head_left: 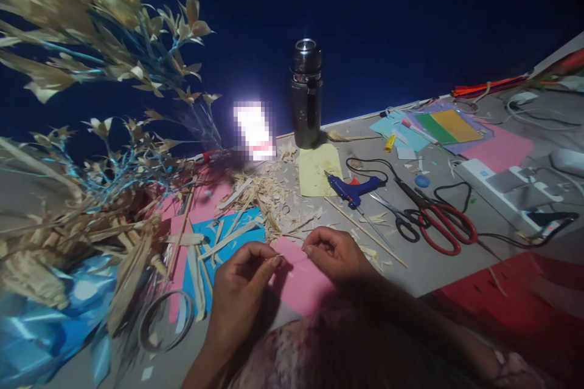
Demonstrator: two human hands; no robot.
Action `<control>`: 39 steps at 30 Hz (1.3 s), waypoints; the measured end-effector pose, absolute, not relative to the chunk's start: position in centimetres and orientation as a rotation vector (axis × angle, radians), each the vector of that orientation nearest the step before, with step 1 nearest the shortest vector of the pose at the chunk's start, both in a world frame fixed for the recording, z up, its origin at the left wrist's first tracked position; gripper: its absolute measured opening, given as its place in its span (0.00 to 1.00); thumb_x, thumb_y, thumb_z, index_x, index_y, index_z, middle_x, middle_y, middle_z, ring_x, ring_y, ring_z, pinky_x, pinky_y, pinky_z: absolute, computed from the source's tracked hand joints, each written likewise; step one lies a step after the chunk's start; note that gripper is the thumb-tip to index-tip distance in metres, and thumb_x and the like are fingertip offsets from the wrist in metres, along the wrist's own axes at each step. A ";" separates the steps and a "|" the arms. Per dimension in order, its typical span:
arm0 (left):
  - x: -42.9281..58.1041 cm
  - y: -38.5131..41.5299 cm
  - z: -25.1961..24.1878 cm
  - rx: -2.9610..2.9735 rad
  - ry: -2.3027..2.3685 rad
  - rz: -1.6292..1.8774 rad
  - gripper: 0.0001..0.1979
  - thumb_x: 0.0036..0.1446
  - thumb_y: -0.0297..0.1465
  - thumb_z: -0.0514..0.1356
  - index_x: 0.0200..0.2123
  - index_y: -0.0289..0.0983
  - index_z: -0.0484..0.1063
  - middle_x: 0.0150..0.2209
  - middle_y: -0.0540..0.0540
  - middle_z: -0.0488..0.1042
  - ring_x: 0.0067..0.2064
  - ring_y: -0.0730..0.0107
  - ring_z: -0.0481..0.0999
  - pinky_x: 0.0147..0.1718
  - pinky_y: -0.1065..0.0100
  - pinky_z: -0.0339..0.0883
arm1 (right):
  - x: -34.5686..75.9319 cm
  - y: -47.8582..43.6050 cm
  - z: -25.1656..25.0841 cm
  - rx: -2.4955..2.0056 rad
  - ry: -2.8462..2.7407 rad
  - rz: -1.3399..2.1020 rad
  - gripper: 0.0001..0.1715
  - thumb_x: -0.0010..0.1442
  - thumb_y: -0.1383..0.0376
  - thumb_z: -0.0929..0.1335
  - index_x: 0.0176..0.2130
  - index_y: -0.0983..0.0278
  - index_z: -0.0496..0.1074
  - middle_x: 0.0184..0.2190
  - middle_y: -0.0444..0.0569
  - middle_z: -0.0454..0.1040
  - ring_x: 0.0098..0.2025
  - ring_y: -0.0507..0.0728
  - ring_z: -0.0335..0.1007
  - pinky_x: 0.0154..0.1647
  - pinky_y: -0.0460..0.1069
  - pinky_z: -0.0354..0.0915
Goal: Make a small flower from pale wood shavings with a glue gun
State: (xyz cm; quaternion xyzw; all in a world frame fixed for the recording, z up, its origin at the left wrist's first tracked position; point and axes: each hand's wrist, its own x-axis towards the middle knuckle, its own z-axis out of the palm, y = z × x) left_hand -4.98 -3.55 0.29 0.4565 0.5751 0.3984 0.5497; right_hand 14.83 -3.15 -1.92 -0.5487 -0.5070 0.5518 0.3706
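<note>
My left hand (249, 270) is closed in a pinch, with thumb and forefinger together on a thin pale strand (280, 254) that barely shows. A short gap to the right, my right hand (335, 253) also pinches; what lies between its fingertips is too small to make out. Both hands are above a pink sheet (303, 282) at the table's near side. Pale dried husk scraps (269, 191) lie scattered just beyond them. To the left, a blue sheet (250, 223) carries several husk strips.
Right of my hands lie a blue glue gun (358, 190), red-handled scissors (447, 225), small dark-handled scissors (407, 223) and a thin stick (365, 231). A thermos (306, 97) stands behind. At left are husk flowers (104, 24), a tape roll (146, 325) and blue wrapping (50, 322). A power strip (497, 194) sits right.
</note>
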 end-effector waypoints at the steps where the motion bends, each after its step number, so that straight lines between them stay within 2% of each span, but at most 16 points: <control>1: -5.0 -3.5 0.2 1.062 1.323 0.960 0.06 0.53 0.32 0.71 0.30 0.37 0.77 0.30 0.48 0.79 0.35 0.66 0.78 0.38 0.68 0.69 | 14.8 -3.1 -1.9 -1.409 -1.304 1.414 0.09 0.56 0.60 0.68 0.30 0.64 0.71 0.19 0.39 0.62 0.22 0.50 0.54 0.23 0.45 0.49; 7: -4.0 -3.0 0.3 0.635 0.866 0.995 0.11 0.48 0.29 0.74 0.27 0.36 0.74 0.32 0.50 0.76 0.28 0.74 0.72 0.27 0.73 0.67 | 14.9 -3.3 -1.4 -1.393 -1.356 1.406 0.08 0.57 0.62 0.68 0.30 0.64 0.71 0.19 0.38 0.60 0.22 0.49 0.52 0.23 0.46 0.47; 10: -3.5 -2.9 0.0 0.437 0.758 0.981 0.12 0.47 0.29 0.75 0.27 0.36 0.74 0.28 0.51 0.74 0.26 0.77 0.70 0.26 0.75 0.66 | 14.9 -3.4 -1.3 -1.352 -1.396 1.409 0.07 0.58 0.63 0.67 0.31 0.64 0.71 0.20 0.37 0.60 0.22 0.49 0.52 0.23 0.46 0.48; 12: -3.4 -2.8 -0.2 0.424 0.749 0.976 0.12 0.49 0.32 0.74 0.28 0.37 0.74 0.25 0.52 0.71 0.25 0.77 0.68 0.27 0.75 0.65 | 14.9 -3.4 -1.4 -1.346 -1.447 1.350 0.06 0.59 0.64 0.67 0.31 0.64 0.72 0.21 0.38 0.61 0.23 0.50 0.54 0.24 0.46 0.50; 14: -3.5 -2.8 -0.5 0.519 0.850 0.949 0.11 0.51 0.37 0.73 0.31 0.37 0.76 0.23 0.53 0.70 0.24 0.77 0.66 0.26 0.74 0.63 | 14.9 -3.4 -1.6 -1.355 -1.519 1.216 0.05 0.59 0.66 0.67 0.31 0.64 0.71 0.22 0.39 0.63 0.25 0.50 0.56 0.27 0.46 0.52; 17: -4.0 -2.5 -0.3 0.891 1.132 0.813 0.10 0.55 0.39 0.70 0.35 0.38 0.81 0.29 0.48 0.77 0.30 0.70 0.72 0.31 0.70 0.66 | 14.9 -3.3 -2.0 -1.336 -1.618 1.026 0.06 0.59 0.68 0.66 0.30 0.63 0.71 0.24 0.41 0.65 0.27 0.51 0.58 0.31 0.47 0.55; 19: -4.4 -2.4 -0.1 1.169 1.250 0.667 0.11 0.57 0.39 0.67 0.33 0.37 0.83 0.33 0.44 0.80 0.36 0.64 0.75 0.36 0.66 0.67 | 14.9 -3.3 -2.2 -1.313 -1.671 0.961 0.06 0.59 0.70 0.65 0.31 0.63 0.71 0.25 0.41 0.65 0.28 0.52 0.59 0.33 0.47 0.56; 22: -5.0 -2.0 -0.1 1.378 1.299 0.570 0.11 0.57 0.38 0.66 0.29 0.38 0.84 0.30 0.44 0.79 0.34 0.62 0.74 0.35 0.64 0.67 | 14.8 -3.2 -2.4 -1.312 -1.716 0.925 0.06 0.59 0.70 0.65 0.31 0.63 0.70 0.25 0.41 0.65 0.28 0.52 0.59 0.34 0.47 0.56; 27: -5.5 -2.0 -0.8 1.245 1.302 0.806 0.03 0.46 0.31 0.72 0.23 0.40 0.83 0.31 0.43 0.80 0.37 0.60 0.77 0.39 0.62 0.71 | 14.9 -3.0 -2.6 -1.377 -1.632 1.007 0.05 0.59 0.68 0.67 0.31 0.62 0.72 0.23 0.41 0.65 0.25 0.52 0.57 0.31 0.47 0.54; 33: -3.9 -2.8 -0.4 0.702 1.114 0.951 0.08 0.36 0.29 0.77 0.20 0.37 0.81 0.24 0.49 0.76 0.25 0.71 0.73 0.27 0.68 0.67 | 14.5 -2.9 -2.3 -1.395 -1.481 1.265 0.05 0.56 0.65 0.69 0.29 0.64 0.74 0.20 0.39 0.63 0.23 0.50 0.55 0.26 0.46 0.51; 36: -3.3 -3.1 -0.3 0.641 1.027 1.002 0.09 0.38 0.31 0.77 0.25 0.37 0.83 0.25 0.50 0.75 0.23 0.76 0.70 0.25 0.70 0.65 | 14.3 -3.0 -2.0 -1.414 -1.406 1.355 0.07 0.56 0.64 0.69 0.29 0.65 0.74 0.19 0.38 0.62 0.21 0.49 0.53 0.23 0.45 0.49; 39: -3.1 -3.2 -0.5 0.827 1.076 1.052 0.05 0.45 0.31 0.75 0.28 0.38 0.84 0.27 0.50 0.75 0.27 0.73 0.72 0.29 0.69 0.67 | 14.0 -3.0 -1.9 -1.393 -1.337 1.393 0.07 0.56 0.63 0.69 0.29 0.65 0.74 0.18 0.37 0.61 0.21 0.48 0.51 0.21 0.45 0.47</control>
